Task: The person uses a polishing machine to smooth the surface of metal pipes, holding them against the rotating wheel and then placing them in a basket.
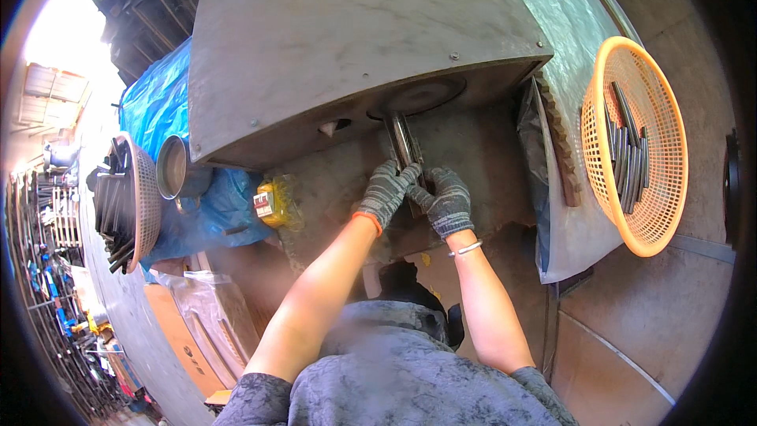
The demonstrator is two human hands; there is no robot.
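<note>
Both hands gloved, grey knit with dark speckle, orange cuff on the left one. Left hand (386, 192) and right hand (447, 201) sit side by side on a long narrow metal strip (404, 142) — flat, dull grey with a bright sheen along its length, edges straight. Its far end runs up to the round grinding wheel (422, 96) that shows under the lip of the big grey machine hood (331, 39); the near end disappears under the gloves.

Left fingers are curled over the strip from the left, fingertips pointing up toward the wheel. Right fingers are bent and closed on the strip's near end from the right. The two gloves touch each other at the thumbs. Strip lies low over the dusty grey work surface (489, 158) — can't tell if it rests on it.

Right of the machine: orange plastic basket (658, 229) holding a bundle of similar dark metal strips. Left: a second basket (146, 197) with dark strips, a metal bowl (171, 167), a yellow container (276, 201) on blue sheeting.
</note>
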